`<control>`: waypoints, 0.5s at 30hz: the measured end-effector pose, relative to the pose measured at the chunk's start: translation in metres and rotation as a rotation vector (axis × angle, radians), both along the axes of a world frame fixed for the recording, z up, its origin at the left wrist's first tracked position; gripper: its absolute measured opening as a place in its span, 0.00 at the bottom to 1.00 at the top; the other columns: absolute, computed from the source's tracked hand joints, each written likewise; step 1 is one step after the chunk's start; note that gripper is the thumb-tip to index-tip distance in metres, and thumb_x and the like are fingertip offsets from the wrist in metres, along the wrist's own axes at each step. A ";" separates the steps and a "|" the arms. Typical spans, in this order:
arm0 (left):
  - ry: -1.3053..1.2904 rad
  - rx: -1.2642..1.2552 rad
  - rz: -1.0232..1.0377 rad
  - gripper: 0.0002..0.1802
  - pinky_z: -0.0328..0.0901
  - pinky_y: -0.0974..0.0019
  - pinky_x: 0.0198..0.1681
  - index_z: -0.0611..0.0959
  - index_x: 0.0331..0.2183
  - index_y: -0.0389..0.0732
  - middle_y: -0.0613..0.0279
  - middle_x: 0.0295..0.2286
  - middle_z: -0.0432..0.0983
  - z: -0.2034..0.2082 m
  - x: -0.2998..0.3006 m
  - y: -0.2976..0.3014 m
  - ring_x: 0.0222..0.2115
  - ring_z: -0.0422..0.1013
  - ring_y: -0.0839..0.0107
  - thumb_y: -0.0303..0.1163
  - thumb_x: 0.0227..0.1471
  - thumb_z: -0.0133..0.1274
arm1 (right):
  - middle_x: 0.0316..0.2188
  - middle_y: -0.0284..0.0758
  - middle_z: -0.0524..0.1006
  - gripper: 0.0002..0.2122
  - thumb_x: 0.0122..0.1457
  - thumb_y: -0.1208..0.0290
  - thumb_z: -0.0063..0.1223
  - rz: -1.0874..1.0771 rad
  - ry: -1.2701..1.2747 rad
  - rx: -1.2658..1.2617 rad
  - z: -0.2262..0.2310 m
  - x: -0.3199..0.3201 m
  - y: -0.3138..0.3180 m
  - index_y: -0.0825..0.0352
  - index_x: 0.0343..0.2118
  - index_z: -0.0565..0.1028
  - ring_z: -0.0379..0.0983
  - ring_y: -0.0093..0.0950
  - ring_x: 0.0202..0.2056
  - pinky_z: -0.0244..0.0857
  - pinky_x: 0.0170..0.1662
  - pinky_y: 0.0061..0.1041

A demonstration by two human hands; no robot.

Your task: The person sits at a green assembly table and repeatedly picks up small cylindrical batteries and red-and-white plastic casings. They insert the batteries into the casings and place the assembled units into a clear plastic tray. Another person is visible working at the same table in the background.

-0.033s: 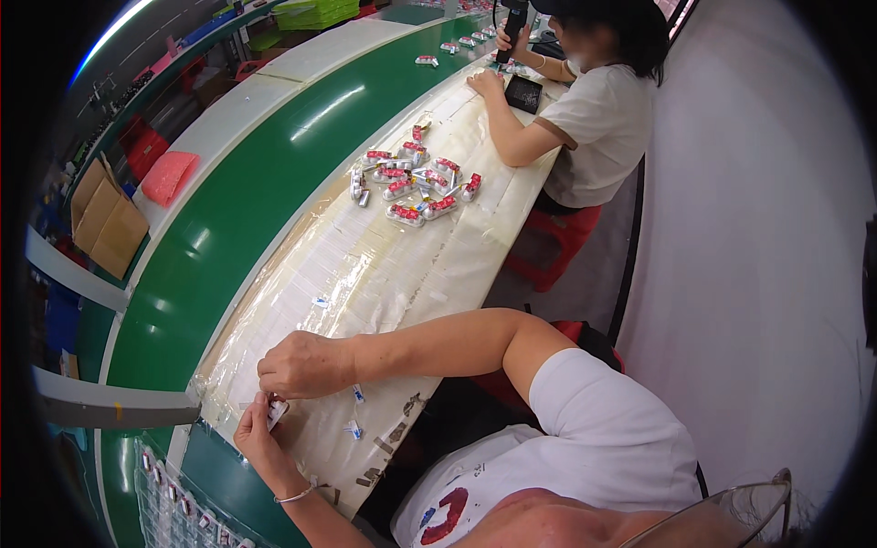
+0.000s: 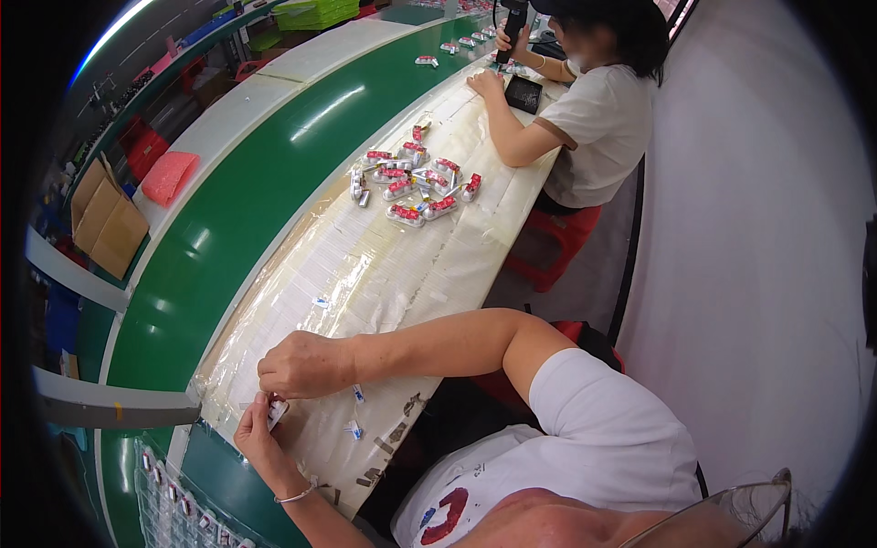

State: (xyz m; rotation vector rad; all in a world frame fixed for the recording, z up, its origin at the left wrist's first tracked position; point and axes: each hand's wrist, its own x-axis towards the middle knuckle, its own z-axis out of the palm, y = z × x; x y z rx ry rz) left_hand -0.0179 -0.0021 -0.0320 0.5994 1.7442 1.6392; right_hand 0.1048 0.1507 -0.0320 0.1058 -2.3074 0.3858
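Near the table's left end, my left hand (image 2: 258,436) pinches a small white and silver part (image 2: 276,414) between thumb and fingers. My right hand (image 2: 306,364) is closed just above it, fingertips close to the top of that part. Whatever is in the right fingertips is hidden by the hand. Small white and blue tabs (image 2: 354,429) lie on the table right of my hands, and another tab (image 2: 320,301) lies beyond them. Farther along the table is a loose group of silver parts with red tops (image 2: 399,189).
A clear tray (image 2: 187,507) of small parts sits at lower left. Beside the table (image 2: 365,274) runs a green conveyor belt (image 2: 219,242), with a grey post (image 2: 119,406) at its near end. A co-worker (image 2: 598,137) sits at the far right, holding a black tool (image 2: 513,32).
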 end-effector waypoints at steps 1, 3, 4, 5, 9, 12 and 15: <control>-0.004 0.001 0.004 0.13 0.59 0.80 0.26 0.87 0.30 0.36 0.65 0.25 0.81 0.002 0.002 0.000 0.24 0.71 0.83 0.37 0.56 0.59 | 0.24 0.33 0.75 0.06 0.48 0.71 0.60 0.004 -0.006 -0.026 0.000 0.000 0.000 0.63 0.22 0.74 0.76 0.30 0.27 0.71 0.29 0.28; -0.005 0.019 0.007 0.13 0.60 0.80 0.27 0.87 0.30 0.35 0.64 0.25 0.81 0.001 0.003 0.001 0.24 0.71 0.83 0.36 0.57 0.59 | 0.24 0.33 0.76 0.05 0.49 0.71 0.59 0.003 -0.013 -0.028 0.000 0.000 0.000 0.63 0.23 0.74 0.77 0.31 0.27 0.71 0.28 0.28; -0.002 0.034 0.004 0.13 0.61 0.80 0.28 0.87 0.31 0.35 0.64 0.25 0.81 -0.002 0.002 0.002 0.24 0.71 0.83 0.36 0.57 0.59 | 0.24 0.33 0.76 0.05 0.49 0.71 0.59 0.002 -0.017 -0.031 0.000 0.000 0.000 0.63 0.23 0.74 0.77 0.31 0.27 0.71 0.28 0.28; 0.000 0.049 0.002 0.13 0.61 0.79 0.28 0.87 0.31 0.34 0.63 0.26 0.81 -0.003 0.002 0.002 0.25 0.70 0.83 0.35 0.57 0.59 | 0.24 0.33 0.76 0.05 0.49 0.71 0.59 0.001 -0.017 -0.036 0.000 0.000 0.000 0.63 0.23 0.74 0.77 0.31 0.27 0.71 0.28 0.28; 0.028 0.043 0.013 0.13 0.61 0.79 0.30 0.87 0.31 0.33 0.63 0.26 0.81 -0.001 0.004 0.002 0.25 0.69 0.82 0.34 0.57 0.58 | 0.23 0.34 0.76 0.05 0.50 0.72 0.59 0.002 -0.032 -0.044 0.004 0.002 0.000 0.64 0.24 0.73 0.77 0.32 0.26 0.71 0.28 0.29; 0.040 0.070 0.002 0.13 0.61 0.79 0.30 0.87 0.30 0.32 0.63 0.25 0.81 -0.002 0.005 0.003 0.25 0.69 0.82 0.33 0.57 0.58 | 0.22 0.34 0.75 0.05 0.50 0.71 0.59 -0.014 -0.032 -0.027 0.002 0.002 0.000 0.64 0.24 0.73 0.77 0.32 0.26 0.71 0.27 0.29; 0.037 0.054 0.013 0.13 0.61 0.78 0.30 0.86 0.30 0.32 0.63 0.25 0.80 -0.002 0.005 0.001 0.25 0.69 0.82 0.33 0.57 0.58 | 0.23 0.37 0.77 0.06 0.50 0.70 0.59 -0.012 -0.054 -0.056 0.000 -0.001 -0.002 0.65 0.23 0.74 0.78 0.35 0.26 0.72 0.28 0.31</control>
